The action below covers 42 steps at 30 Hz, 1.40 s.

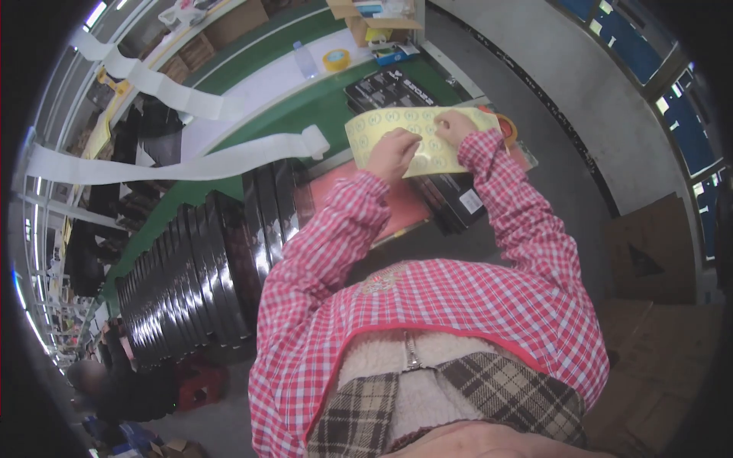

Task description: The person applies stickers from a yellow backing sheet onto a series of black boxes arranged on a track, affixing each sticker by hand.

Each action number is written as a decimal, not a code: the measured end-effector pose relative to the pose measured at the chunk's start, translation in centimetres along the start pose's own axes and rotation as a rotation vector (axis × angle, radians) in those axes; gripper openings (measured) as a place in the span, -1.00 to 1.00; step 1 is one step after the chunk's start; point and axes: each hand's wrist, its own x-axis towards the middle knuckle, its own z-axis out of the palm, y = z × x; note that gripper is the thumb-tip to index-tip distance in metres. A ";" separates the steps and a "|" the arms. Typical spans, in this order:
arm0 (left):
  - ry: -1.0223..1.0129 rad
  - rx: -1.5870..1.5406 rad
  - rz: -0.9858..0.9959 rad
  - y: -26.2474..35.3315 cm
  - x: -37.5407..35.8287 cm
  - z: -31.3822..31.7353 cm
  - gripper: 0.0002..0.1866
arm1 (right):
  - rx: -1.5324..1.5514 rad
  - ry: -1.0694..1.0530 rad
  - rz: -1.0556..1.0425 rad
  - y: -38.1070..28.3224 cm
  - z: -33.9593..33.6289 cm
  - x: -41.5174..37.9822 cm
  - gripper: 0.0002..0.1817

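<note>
A yellow sheet of round stickers [382, 122], printed in rows, lies under both hands above a stack of black boxes. My left hand [395, 155] is over the lower middle of the sheet, with thumb and fingers drawn together. At the sheet's upper right, my right hand [456, 127] is also closed in a pinch against it. Whatever is between the fingertips of either hand is too small to make out. A black printed box [389, 88] sits just beyond the sheet, and another black box [450, 200] with a white label shows below it.
Left of me stands a long row of glossy black packages [191, 275]. A white strip roll [313, 143] unwinds across the green bench. Tape rolls [336, 60], a bottle [305, 59] and an open carton [382, 27] are farther back. A person [130, 382] is at lower left.
</note>
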 end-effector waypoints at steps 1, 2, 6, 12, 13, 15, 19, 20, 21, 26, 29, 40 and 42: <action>-0.036 0.046 0.021 -1.0 1.4 1.1 -0.77 | -0.025 0.009 -0.030 0.3 0.2 0.7 -0.66; -0.075 0.090 0.041 -2.0 2.7 2.3 -0.78 | -0.050 0.016 -0.056 0.8 0.6 1.3 -0.64; -0.170 0.230 -0.003 -4.5 5.6 5.2 -0.77 | -0.100 -0.049 0.035 -1.2 -0.2 0.2 -0.63; -0.162 0.146 -0.072 -6.3 8.5 6.3 -0.88 | -0.213 -0.101 0.101 -1.5 -0.1 -0.3 -0.71; -0.183 0.135 -0.084 -6.4 8.6 6.4 -0.90 | -0.192 -0.082 0.095 -1.2 0.1 -0.3 -0.73; -0.214 0.118 -0.108 -6.6 9.1 6.1 -0.91 | -0.162 -0.062 0.082 -0.9 0.4 -0.1 -0.76; -0.354 0.166 -0.196 -5.6 9.8 5.1 -0.85 | -0.034 -0.070 0.104 -1.4 -0.4 -0.5 -0.81; -0.377 0.175 -0.207 -5.5 10.0 5.1 -0.83 | 0.006 -0.085 0.114 -1.5 -0.6 -0.6 -0.84; -0.387 0.178 -0.213 -5.5 10.0 5.0 -0.82 | 0.023 -0.093 0.118 -1.6 -0.7 -0.7 -0.85; -0.368 0.146 -0.203 -5.8 9.8 5.2 -0.81 | 0.055 -0.052 0.126 -0.9 -0.3 -0.9 -0.72; -0.385 0.142 -0.233 -5.4 9.8 4.9 -0.77 | 0.040 -0.059 0.124 -1.2 -0.4 -0.9 -0.68; -0.415 0.157 -0.242 -5.2 10.2 5.0 -0.81 | 0.083 -0.107 0.107 -1.2 -0.8 -1.3 -0.80; -0.417 0.155 -0.241 -5.5 10.3 5.1 -0.81 | 0.118 -0.109 0.120 -0.9 -0.8 -1.2 -0.80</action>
